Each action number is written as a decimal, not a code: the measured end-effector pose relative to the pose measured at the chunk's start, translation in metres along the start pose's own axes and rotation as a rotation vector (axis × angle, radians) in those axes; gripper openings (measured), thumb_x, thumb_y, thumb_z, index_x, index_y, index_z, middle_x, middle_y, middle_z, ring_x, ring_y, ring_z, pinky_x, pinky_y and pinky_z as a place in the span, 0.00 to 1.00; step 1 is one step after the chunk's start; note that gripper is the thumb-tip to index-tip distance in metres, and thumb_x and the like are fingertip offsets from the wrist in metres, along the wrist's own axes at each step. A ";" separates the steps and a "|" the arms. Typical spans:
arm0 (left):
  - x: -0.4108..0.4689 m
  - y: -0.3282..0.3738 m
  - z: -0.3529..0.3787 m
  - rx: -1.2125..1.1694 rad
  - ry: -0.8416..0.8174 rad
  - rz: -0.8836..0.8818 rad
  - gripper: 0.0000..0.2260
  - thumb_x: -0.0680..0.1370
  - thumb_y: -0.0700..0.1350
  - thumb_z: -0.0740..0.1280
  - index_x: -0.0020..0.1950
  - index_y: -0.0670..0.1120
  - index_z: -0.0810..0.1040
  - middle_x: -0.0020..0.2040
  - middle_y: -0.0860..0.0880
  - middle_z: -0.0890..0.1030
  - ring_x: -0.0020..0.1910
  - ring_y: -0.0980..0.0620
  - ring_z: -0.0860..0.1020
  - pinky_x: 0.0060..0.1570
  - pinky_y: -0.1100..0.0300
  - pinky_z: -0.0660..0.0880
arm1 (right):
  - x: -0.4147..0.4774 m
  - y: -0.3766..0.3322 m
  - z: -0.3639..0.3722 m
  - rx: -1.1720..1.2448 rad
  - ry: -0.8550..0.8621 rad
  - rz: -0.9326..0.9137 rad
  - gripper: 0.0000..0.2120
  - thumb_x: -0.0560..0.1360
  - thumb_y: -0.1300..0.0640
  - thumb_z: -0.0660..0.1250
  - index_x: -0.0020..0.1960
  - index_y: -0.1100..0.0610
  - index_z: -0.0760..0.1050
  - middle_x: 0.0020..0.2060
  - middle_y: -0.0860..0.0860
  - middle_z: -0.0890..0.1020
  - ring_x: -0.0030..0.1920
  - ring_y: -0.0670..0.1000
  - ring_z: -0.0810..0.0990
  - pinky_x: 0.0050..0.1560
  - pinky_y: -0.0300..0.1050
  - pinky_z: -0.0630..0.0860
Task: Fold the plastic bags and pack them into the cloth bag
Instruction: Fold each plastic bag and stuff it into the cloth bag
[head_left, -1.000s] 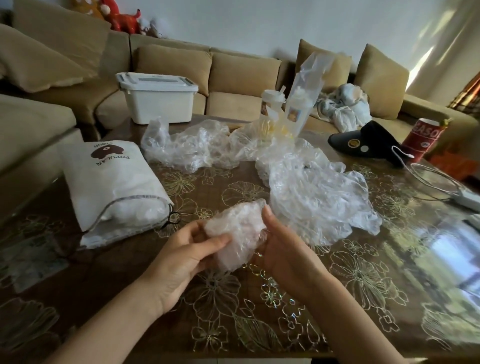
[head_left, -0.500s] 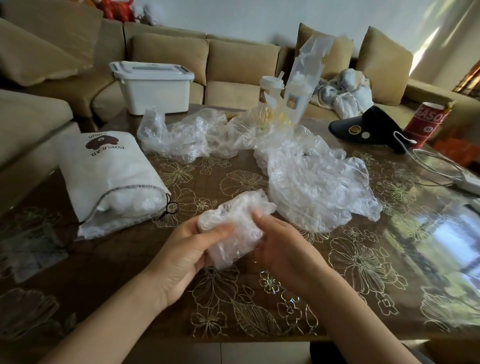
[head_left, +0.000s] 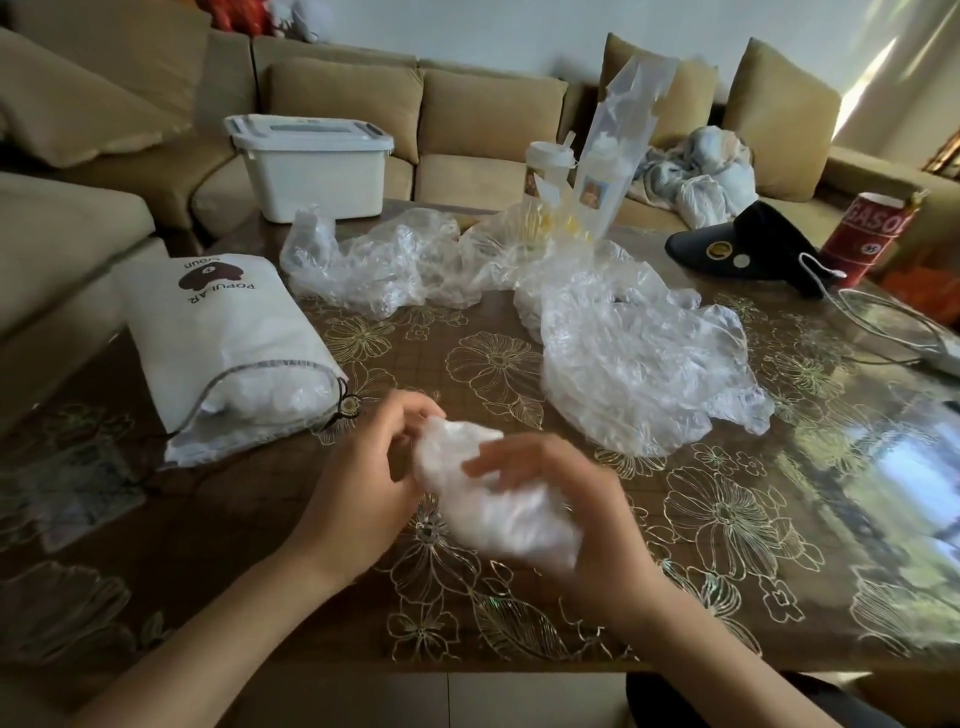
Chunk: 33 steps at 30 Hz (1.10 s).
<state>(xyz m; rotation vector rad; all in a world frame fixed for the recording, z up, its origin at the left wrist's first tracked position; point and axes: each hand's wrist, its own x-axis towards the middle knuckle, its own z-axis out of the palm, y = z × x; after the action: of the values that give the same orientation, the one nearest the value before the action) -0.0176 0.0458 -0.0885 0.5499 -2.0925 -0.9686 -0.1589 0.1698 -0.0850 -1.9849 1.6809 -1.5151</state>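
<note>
In the lower middle of the frame both hands are busy with a wad of clear plastic bag (head_left: 493, 499), held just above the bench (head_left: 727, 519), a dark glossy table patterned with gold flower outlines. The right hand (head_left: 566, 499) cups the wad from beneath and its fingers (head_left: 493, 462) curl over the top. The left hand (head_left: 363, 483) has its fingers (head_left: 410, 410) bent round the upper end, though blur hides how tight that hold is.

To my eye this is the tail end of folding: the bag is squeezed small and being tucked. Next it wants carrying up and left to the white drawstring cloth bag (head_left: 223, 332), which lies on its side at the left, mouth towards the hands, with pale plastic already showing inside. One hand would have to let go to hold that mouth open. Heaps of loose crumpled clear plastic bags (head_left: 639, 364) wait unfolded at centre and centre right.

Against half a second ago, the wad has tipped from standing between the palms to lying along the right palm, lower and further right. The cloth bag and the heaps lie as they did.
</note>
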 end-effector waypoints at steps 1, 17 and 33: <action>0.000 -0.004 -0.002 0.109 -0.024 0.099 0.08 0.73 0.37 0.71 0.47 0.48 0.76 0.44 0.54 0.80 0.46 0.59 0.77 0.47 0.66 0.72 | -0.007 0.005 0.003 -0.141 -0.089 -0.087 0.15 0.66 0.53 0.75 0.48 0.51 0.73 0.51 0.46 0.82 0.55 0.47 0.78 0.54 0.46 0.73; -0.035 -0.012 0.000 0.388 -0.189 0.216 0.13 0.75 0.50 0.62 0.43 0.47 0.85 0.45 0.54 0.79 0.50 0.57 0.72 0.52 0.58 0.69 | -0.053 -0.004 0.003 -0.373 -0.340 -0.111 0.15 0.79 0.53 0.59 0.62 0.57 0.72 0.63 0.50 0.75 0.63 0.49 0.72 0.63 0.42 0.67; -0.037 0.003 -0.002 0.232 -0.348 -0.012 0.21 0.74 0.67 0.54 0.41 0.57 0.80 0.43 0.59 0.80 0.49 0.59 0.75 0.53 0.58 0.68 | -0.017 -0.012 0.015 -0.267 -0.342 0.395 0.17 0.76 0.55 0.65 0.32 0.50 0.62 0.30 0.44 0.68 0.31 0.45 0.66 0.34 0.38 0.63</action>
<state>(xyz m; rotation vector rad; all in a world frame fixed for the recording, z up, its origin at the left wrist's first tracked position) 0.0068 0.0708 -0.1018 0.5396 -2.5372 -0.8831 -0.1378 0.1803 -0.0945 -1.7482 2.0383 -0.8065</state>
